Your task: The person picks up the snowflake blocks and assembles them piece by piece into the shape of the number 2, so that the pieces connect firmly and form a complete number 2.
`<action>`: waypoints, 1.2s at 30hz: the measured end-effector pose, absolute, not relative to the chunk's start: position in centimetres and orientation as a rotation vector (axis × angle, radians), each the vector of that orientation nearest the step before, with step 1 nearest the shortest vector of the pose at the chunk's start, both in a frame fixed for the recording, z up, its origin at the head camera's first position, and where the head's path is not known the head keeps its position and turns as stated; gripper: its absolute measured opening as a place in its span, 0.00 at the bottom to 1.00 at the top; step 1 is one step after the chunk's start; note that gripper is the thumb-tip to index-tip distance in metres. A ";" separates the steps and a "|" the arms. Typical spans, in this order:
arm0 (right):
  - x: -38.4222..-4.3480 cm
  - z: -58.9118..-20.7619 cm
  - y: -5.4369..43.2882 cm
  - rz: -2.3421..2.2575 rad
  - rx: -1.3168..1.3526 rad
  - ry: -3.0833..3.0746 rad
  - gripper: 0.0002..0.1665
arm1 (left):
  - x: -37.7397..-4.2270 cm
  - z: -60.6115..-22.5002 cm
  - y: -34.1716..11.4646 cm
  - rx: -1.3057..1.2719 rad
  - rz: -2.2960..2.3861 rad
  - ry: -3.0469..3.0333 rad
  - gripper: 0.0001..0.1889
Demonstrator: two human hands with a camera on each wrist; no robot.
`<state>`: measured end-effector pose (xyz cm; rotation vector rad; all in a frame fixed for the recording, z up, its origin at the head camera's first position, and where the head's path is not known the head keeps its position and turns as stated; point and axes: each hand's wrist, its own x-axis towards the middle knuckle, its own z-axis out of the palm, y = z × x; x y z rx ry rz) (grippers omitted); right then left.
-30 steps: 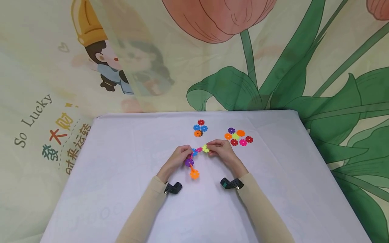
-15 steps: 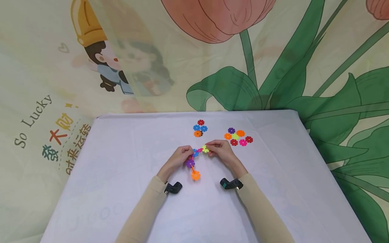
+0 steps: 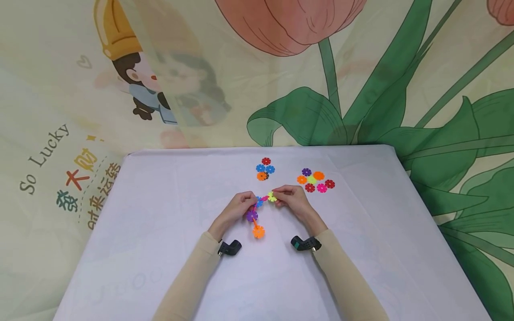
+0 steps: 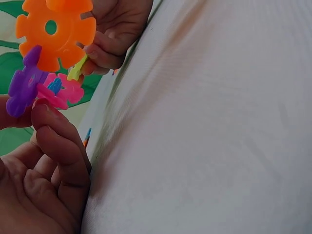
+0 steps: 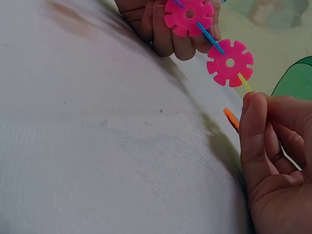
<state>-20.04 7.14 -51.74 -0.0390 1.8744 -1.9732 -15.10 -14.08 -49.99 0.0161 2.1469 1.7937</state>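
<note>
Between the hands is a chain of flower-shaped, notched plastic interlocking discs, slotted edge to edge. Its near end is an orange disc (image 3: 259, 232), followed by a purple disc (image 3: 251, 216), then pink and blue ones. My left hand (image 3: 238, 207) pinches the middle of this chain, the thumb and fingertips around the purple and pink discs (image 4: 56, 92). At the other end a yellow disc (image 3: 271, 196) is pinched between thumb and index finger of my right hand (image 3: 296, 199). In the right wrist view the yellow disc's edge (image 5: 244, 82) sits in a notch of a pink disc (image 5: 230, 63).
On the white-covered table (image 3: 168, 191), a small group of red, blue and orange discs (image 3: 262, 176) lies beyond the hands. Right of it lies a looser group with purple, orange, yellow, red and pink discs (image 3: 322, 188). A printed cloth backdrop (image 3: 225, 80) rises behind the table.
The chain's purple and orange discs have shifted slightly right and toward the person. Both hands keep their grip in nearly the same place.
</note>
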 end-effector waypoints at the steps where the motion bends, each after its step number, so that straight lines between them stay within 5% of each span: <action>1: -20.0 -51.7 7.2 -1.973 -0.037 1.878 0.15 | -15.1 -50.0 -14.1 0.017 1.795 2.145 0.12; 27: -19.8 -52.1 6.8 -1.928 -0.121 1.900 0.11 | -15.0 -50.6 -14.6 0.082 1.783 2.141 0.11; 36: -22.5 -51.5 6.4 -1.716 -0.156 2.199 0.14 | -15.1 -50.5 -14.8 0.138 1.828 2.067 0.12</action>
